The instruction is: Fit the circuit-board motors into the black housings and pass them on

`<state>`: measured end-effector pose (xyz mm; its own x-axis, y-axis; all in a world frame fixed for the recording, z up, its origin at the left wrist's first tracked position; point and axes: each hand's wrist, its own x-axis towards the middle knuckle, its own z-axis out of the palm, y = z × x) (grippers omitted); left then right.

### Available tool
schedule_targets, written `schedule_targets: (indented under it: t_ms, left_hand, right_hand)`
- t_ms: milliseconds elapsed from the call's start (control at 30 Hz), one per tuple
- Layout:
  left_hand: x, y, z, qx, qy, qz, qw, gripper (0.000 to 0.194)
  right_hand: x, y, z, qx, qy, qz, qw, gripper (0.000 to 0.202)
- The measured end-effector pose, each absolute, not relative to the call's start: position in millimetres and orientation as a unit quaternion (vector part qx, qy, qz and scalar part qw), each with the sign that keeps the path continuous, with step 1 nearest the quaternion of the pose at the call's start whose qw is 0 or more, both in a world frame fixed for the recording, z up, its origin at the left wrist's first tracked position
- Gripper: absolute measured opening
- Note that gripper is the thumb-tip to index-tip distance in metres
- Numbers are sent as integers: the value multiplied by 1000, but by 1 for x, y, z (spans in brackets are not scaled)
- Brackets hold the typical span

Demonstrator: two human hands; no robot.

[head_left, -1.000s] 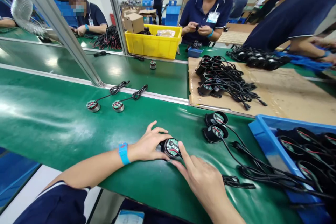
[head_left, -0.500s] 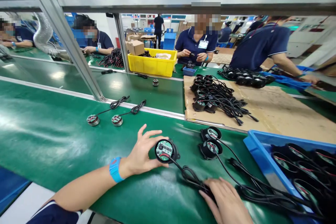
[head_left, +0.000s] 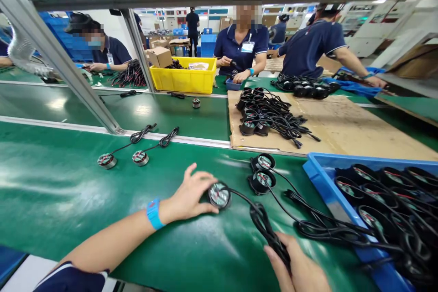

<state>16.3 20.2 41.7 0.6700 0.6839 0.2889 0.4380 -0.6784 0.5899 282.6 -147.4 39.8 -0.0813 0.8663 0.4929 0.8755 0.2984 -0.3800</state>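
Note:
My left hand (head_left: 188, 194) is closed round the edge of a round black housing (head_left: 219, 196), thumb below and fingers above. A green circuit board shows inside it, partly blurred. From the housing a black cable runs to a tied bundle (head_left: 262, 221), which my right hand (head_left: 296, 262) grips between thumb and fingers. Just to the right, two similar black housings (head_left: 262, 181) stand on the green worktop (head_left: 178, 255), with their cables trailing rightward. Further left lie two silver round motors (head_left: 140, 158) with boards on top and coiled cables.
A blue bin (head_left: 310, 169) full of black housings and cables stands at right. Behind it, cardboard (head_left: 337, 121) carries more housings. A metal post (head_left: 61, 50) and overhead beam frame the bench. Across it are a yellow bin (head_left: 183, 82) and co-workers, one person (head_left: 241, 48) facing me.
The view has swung slightly to the right. My right hand now has the cable bundle pinched and raised, where before it lay over it. The housing in my left hand has tilted.

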Motion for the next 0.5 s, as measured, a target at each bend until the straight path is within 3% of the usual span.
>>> schedule_targets:
  t_ms: [100,267,500]
  left_hand:
    - [20,20,35,902,281,176,275,72]
    - [22,18,40,890,291,224,268,78]
    - [27,16,39,911,249,179,277,72]
  right_hand:
    - [282,-144,41,-582,-750,-63,308,25]
    - [286,-146,41,-590,-740,-44,321,29]
    - [289,-149,42,-609,-725,-49,319,31]
